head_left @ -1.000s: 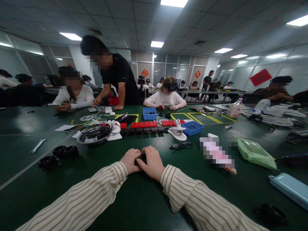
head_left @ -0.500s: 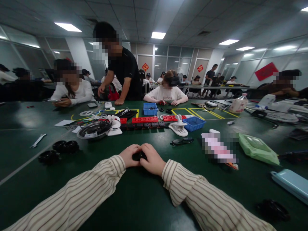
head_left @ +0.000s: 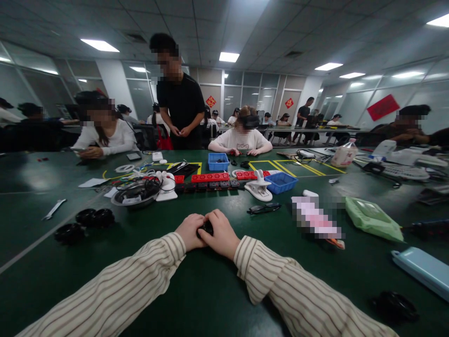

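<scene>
Both hands meet over the green table, holding a small glossy black part (head_left: pixel 207 227) that is mostly hidden by the fingers, so its kind does not show. My left hand (head_left: pixel 191 231) curls around its left side. From the right, my right hand (head_left: pixel 221 234) closes on it, with thumb and fingertips meeting the left hand. Several similar-looking black round parts (head_left: pixel 94 217) stand on the table to the left. Another black round part (head_left: pixel 394 306) lies at the lower right, by my right sleeve.
Beyond my hands lie folded glasses (head_left: pixel 264 208), a white clip stand (head_left: pixel 258 188), red power strips (head_left: pixel 210 177), a blue basket (head_left: pixel 281 182) and a metal bowl of cables (head_left: pixel 121 201). A wrench (head_left: pixel 54 209) is at left, a green wipes pack (head_left: pixel 372 219) at right. People sit opposite.
My left hand has shifted slightly and now covers the black part's left side more. The person in black across the table has straightened up and brought both hands together.
</scene>
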Tool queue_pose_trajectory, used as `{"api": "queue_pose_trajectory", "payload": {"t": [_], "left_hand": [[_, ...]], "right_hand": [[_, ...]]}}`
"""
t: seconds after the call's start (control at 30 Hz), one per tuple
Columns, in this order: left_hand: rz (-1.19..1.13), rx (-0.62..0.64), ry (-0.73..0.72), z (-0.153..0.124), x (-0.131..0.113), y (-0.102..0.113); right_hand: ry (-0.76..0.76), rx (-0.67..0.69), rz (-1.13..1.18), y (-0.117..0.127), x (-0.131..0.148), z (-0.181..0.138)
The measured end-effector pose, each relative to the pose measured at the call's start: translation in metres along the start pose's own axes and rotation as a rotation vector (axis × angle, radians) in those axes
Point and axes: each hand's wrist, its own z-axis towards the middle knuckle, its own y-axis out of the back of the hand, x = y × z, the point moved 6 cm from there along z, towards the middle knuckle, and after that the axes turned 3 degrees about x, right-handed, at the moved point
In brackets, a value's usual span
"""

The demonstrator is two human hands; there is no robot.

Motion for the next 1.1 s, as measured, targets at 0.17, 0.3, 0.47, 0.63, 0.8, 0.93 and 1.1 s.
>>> {"api": "queue_pose_trajectory", "payload": {"t": [0.17, 0.3, 0.47, 0.63, 0.8, 0.93, 1.1], "left_hand": [[-0.219, 0.079, -0.079, -0.001, 0.002, -0.001], [-0.232, 0.101, -0.02, -0.001, 0.008, -0.005], [-0.027, 0.105, 0.003, -0.001, 0.006, -0.006], [0.066, 0.061, 0.035, -0.002, 0.0, -0.001], [0.024, 0.049, 0.039, 0.0, 0.002, -0.002], [-0.113, 0.044, -0.027, 0.0, 0.004, -0.003], [-0.236, 0.075, -0.068, -0.002, 0.006, -0.004]], "right_hand": [[0.148, 0.078, 0.077, 0.001, 0.008, -0.001], [0.179, 0.117, 0.084, 0.001, 0.012, -0.001], [0.078, 0.036, -0.019, 0.004, 0.007, -0.002], [-0.028, -0.006, -0.104, 0.003, 0.0, -0.002], [0.011, 0.003, -0.116, 0.002, 0.002, -0.001], [0.099, 0.028, -0.042, 0.004, 0.007, -0.001], [0.197, 0.079, 0.072, 0.003, 0.012, -0.004]]}}
